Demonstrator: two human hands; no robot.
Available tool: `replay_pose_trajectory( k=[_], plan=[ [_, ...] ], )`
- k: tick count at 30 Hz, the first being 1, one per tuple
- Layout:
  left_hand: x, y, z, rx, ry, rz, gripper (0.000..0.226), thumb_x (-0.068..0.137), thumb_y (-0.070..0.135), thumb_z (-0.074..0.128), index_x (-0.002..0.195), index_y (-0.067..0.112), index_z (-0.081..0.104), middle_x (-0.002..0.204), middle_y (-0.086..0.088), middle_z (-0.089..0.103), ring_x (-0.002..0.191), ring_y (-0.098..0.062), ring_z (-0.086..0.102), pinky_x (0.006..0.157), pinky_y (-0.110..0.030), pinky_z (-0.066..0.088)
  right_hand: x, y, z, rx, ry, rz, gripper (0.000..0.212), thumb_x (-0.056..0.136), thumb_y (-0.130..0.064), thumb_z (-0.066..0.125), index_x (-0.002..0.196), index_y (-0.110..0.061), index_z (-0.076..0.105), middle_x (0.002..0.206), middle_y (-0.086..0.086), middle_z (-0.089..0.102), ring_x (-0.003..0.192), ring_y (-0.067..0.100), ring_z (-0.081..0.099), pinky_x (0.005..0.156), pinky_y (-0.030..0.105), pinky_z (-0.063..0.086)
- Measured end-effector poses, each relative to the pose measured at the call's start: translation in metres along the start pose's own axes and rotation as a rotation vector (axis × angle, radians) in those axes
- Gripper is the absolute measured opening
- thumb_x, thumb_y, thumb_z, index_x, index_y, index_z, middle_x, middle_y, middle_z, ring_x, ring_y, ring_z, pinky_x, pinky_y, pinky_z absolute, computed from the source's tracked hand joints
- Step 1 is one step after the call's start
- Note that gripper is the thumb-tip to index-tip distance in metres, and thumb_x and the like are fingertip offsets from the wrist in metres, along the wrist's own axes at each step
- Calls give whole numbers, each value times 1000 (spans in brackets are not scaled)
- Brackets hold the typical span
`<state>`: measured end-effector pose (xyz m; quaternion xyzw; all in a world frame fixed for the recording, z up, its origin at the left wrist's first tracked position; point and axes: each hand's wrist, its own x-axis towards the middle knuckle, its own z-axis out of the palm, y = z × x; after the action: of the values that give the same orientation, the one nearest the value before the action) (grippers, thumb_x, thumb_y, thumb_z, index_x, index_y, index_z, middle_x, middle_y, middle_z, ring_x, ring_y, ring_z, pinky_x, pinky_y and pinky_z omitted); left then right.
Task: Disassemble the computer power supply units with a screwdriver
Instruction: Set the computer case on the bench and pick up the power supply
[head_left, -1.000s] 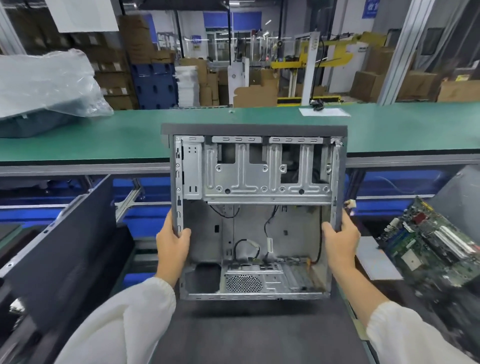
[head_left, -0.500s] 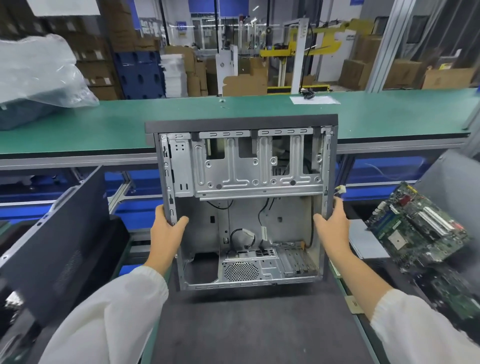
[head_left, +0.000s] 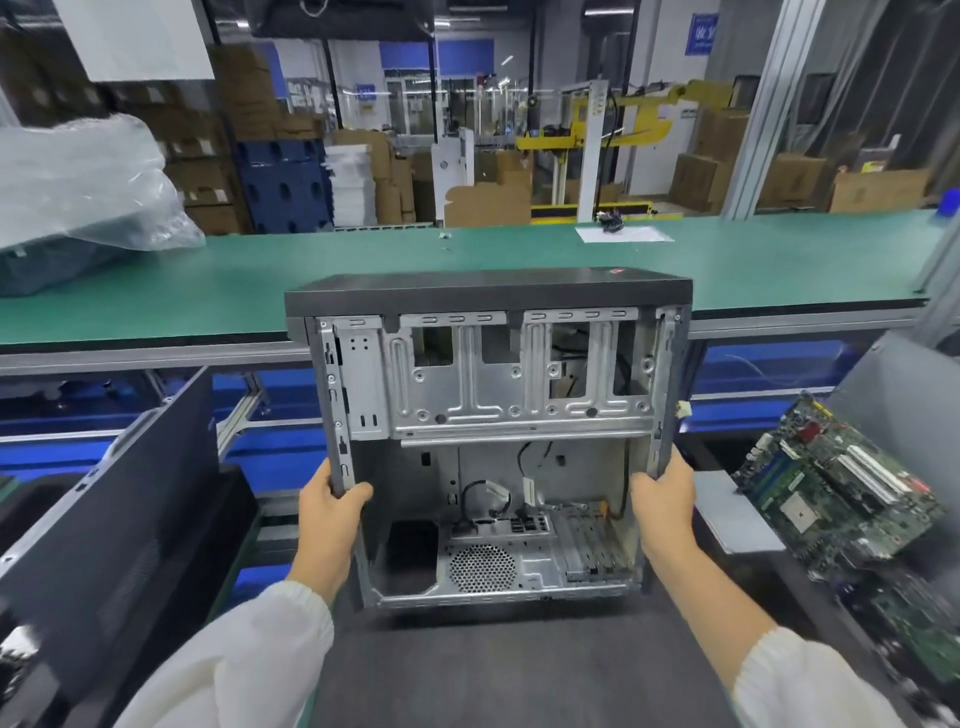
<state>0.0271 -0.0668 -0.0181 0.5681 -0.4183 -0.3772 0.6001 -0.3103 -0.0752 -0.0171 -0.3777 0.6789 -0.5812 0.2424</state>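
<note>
**Stripped computer case held up by both side rails**

Much is hard to read here: the lower edge of the computer case hangs over the near end of the dark mat, and whether it touches the mat or clears it cannot be told; the far wall of the case is masked by its own drive cage; loose black cables low in the cavity are too small to trace; the fingers of both hands are hidden behind the rails, with only the thumbs showing on the inner side; the circuit boards at the right edge are blurred, and the lowest is cut off by the frame.

The case stands upright with its long axis vertical; its open side faces the camera, its dark top panel is uppermost, and the perforated fan grille sits at the bottom.

The left hand clasps the left rail at about mid-height; the right hand clasps the right rail at the same level; both are wrapped around the metal.

Behind the case runs a green conveyor belt; a leaning dark panel stands beside the mat's left edge.
</note>
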Motion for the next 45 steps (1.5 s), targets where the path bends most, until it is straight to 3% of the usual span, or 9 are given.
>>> replay_pose_trajectory(
  k=[7, 13, 18, 23, 28, 31, 36, 42, 45],
  plan=[
    [20, 5, 9, 14, 13, 59, 31, 83, -5, 57, 82, 26, 61, 77, -8, 52, 71, -18, 47, 73, -33, 45, 16, 1, 15, 84, 2, -45, 40, 82, 14, 47, 111, -13, 56, 71, -3, 49, 60, 14, 45, 43, 5, 36],
    [29, -4, 5, 29, -12, -11, 16, 86, -1, 56, 89, 14, 59, 82, -8, 55, 78, -22, 49, 77, -37, 45, 28, -1, 18, 52, -207, 7, 49, 86, 3, 53, 129, -22, 52, 93, -2, 63, 71, 10, 53, 61, 22, 42],
    [36, -7, 8, 33, 3, -6, 7, 84, -3, 56, 87, 3, 54, 75, -8, 48, 72, -22, 42, 72, -37, 40, 24, 21, 9, 49, -313, 92, 48, 89, -14, 62, 134, -24, 47, 116, -1, 61, 104, 18, 57, 88, 31, 40],
    [36, -11, 8, 24, 30, -17, 21, 84, -1, 58, 82, 20, 60, 71, 3, 56, 69, -16, 47, 71, -31, 45, -3, 82, -6, -84, -497, 415, 109, 70, -62, 72, 154, -18, 17, 157, 3, 25, 143, 25, 28, 116, 44, 24],
    [38, -12, 10, 24, 48, -31, 17, 84, -1, 57, 82, 17, 58, 76, -2, 53, 72, -18, 45, 72, -32, 43, -11, 94, -9, -99, -578, 438, 104, 76, -64, 65, 154, -14, 18, 158, 4, 26, 133, 25, 42, 113, 42, 33],
    [38, -12, 11, 17, 59, -36, 18, 83, -2, 57, 81, 16, 58, 75, -2, 52, 70, -18, 43, 70, -32, 42, -8, 90, -6, -201, -604, 376, 98, 80, -68, 57, 153, -14, 20, 157, 4, 27, 142, 25, 31, 116, 45, 27],
    [42, -6, 14, 37, 52, -12, 18, 83, -1, 56, 79, 17, 57, 74, -3, 50, 68, -17, 41, 67, -32, 41, 0, 80, -4, -276, -577, 324, 84, 84, -66, 54, 148, -14, 36, 149, 5, 42, 137, 25, 39, 115, 38, 29],
    [47, 2, 22, 25, 52, 20, 31, 82, -4, 54, 74, 26, 56, 53, 20, 51, 49, 2, 41, 55, -17, 41, 9, 70, 0, -399, -533, 364, 79, 85, -68, 49, 139, -9, 44, 120, 10, 60, 80, 19, 60, 75, 28, 45],
    [41, -1, 21, 19, 73, 16, 30, 83, -3, 55, 75, 25, 57, 57, 18, 51, 51, 1, 42, 58, -18, 41, 9, 74, 0, -442, -526, 336, 70, 88, -59, 55, 134, -6, 49, 107, 12, 62, 79, 21, 56, 68, 28, 44]
  ],
)
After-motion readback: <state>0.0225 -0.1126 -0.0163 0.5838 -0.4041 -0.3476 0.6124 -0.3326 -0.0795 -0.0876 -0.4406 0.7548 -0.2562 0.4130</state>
